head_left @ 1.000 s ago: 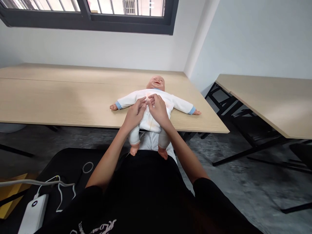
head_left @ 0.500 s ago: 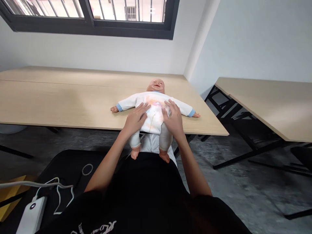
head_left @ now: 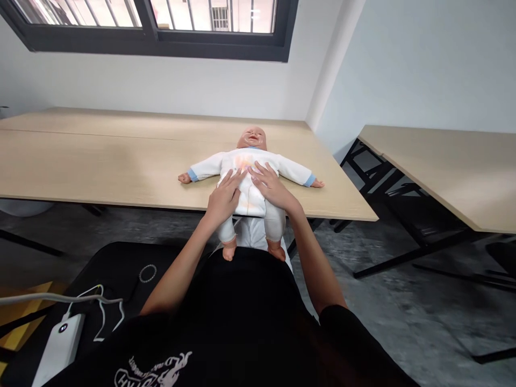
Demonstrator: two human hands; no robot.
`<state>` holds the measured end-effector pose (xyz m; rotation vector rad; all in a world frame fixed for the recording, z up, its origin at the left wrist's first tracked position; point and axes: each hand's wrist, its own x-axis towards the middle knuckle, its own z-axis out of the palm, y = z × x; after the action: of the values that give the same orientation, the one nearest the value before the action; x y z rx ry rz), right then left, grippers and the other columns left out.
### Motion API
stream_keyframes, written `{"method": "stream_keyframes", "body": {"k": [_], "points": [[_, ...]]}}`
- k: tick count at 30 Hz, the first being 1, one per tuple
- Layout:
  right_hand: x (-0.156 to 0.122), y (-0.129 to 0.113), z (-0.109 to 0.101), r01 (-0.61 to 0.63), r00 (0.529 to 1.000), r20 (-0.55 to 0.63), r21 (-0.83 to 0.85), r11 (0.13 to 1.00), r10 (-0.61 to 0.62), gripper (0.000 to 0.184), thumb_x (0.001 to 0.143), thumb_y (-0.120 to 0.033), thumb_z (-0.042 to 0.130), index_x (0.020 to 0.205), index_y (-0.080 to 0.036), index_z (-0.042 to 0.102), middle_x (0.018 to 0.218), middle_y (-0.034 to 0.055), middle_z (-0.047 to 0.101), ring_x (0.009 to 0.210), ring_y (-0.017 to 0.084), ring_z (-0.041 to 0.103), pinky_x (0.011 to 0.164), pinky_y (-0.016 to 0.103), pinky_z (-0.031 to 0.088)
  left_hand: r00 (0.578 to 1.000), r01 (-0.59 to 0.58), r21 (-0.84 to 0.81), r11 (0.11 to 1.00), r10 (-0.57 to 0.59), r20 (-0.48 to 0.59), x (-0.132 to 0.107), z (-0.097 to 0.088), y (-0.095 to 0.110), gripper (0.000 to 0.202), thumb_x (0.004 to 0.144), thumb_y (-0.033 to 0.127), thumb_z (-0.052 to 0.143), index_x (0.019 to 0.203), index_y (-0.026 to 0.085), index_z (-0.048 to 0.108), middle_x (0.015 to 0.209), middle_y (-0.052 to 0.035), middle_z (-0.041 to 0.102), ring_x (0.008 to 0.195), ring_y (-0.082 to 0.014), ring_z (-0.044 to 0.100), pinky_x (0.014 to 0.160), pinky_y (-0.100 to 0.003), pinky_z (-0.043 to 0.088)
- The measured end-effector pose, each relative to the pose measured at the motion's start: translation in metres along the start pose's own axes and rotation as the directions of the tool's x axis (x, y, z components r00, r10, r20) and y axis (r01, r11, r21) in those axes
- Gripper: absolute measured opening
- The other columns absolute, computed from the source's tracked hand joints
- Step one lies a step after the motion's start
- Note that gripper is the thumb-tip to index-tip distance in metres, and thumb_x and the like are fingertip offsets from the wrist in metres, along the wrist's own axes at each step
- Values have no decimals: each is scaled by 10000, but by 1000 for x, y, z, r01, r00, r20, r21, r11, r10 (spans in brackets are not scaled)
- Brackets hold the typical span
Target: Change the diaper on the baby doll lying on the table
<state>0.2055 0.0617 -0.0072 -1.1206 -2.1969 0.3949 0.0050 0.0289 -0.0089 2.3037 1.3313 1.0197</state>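
A baby doll [head_left: 252,138] lies on its back at the near edge of the wooden table [head_left: 133,172], its arms spread and its legs hanging over the edge toward me. It wears a white top [head_left: 250,201] with blue cuffs and a coloured print on the chest. My left hand [head_left: 224,196] rests on the left side of the doll's belly, fingers stretched out. Flat across the chest and belly lies my right hand [head_left: 274,188], fingers spread, its tips close to those of my left hand. The hands cover part of the print.
A second table [head_left: 439,172] stands to the right, past a gap. Beside me at lower left is a black chair [head_left: 108,269] with a white power bank [head_left: 60,344], a cable [head_left: 80,298] and a beaded bracelet [head_left: 148,273]. A window [head_left: 217,43] is in the wall behind.
My right hand has slid left and inward over the doll's front, closer to my left hand. The doll and table appear slightly shifted in view.
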Motion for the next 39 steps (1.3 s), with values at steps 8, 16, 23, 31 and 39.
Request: {"method": "stream_keyframes", "body": {"k": [8,16,23,31,39], "points": [[0,6,3,-68,997,32,57,996,66,733,1023,-682,233,1543,-213,448,1638,49,288,1574,232,97,1303,497,34,996,77,-12,997,-77,49,6,-3,-2,551,960,164,385,1501,207,486,1578,-121,438,1528,-282,307,1199,-538,339],[-20,-10,2,-149,986,-79,-2,989,148,721,1025,-676,171,1607,-273,305,1683,44,120,1576,291,-25,1248,637,26,996,-13,-233,972,33,83,6,-14,-8,503,986,367,481,1471,242,522,1578,-72,445,1543,-266,269,1258,-500,239],[-48,-20,-3,-177,939,-291,50,983,184,761,1015,-681,155,1578,-222,383,1645,50,269,1576,270,65,1279,579,75,994,-42,-169,985,24,-103,3,-16,-9,592,985,518,502,1502,231,479,1626,-96,362,1559,-297,211,1259,-538,204],[-42,-27,14,-171,961,-194,150,974,198,736,1013,-693,203,1507,-230,493,1601,41,365,1560,288,158,1269,611,88,999,-37,-1,999,37,4,-1,-9,-10,583,1002,531,463,1490,215,499,1567,-94,462,1547,-315,248,1230,-510,283],[-63,-30,17,-239,934,-199,269,933,297,884,960,-791,240,1642,-233,167,1684,54,51,1574,289,-29,1256,623,23,997,-63,-134,989,57,-47,-18,-5,-21,710,955,627,514,1548,254,397,1667,-92,276,1576,-302,141,1269,-523,175]]}}
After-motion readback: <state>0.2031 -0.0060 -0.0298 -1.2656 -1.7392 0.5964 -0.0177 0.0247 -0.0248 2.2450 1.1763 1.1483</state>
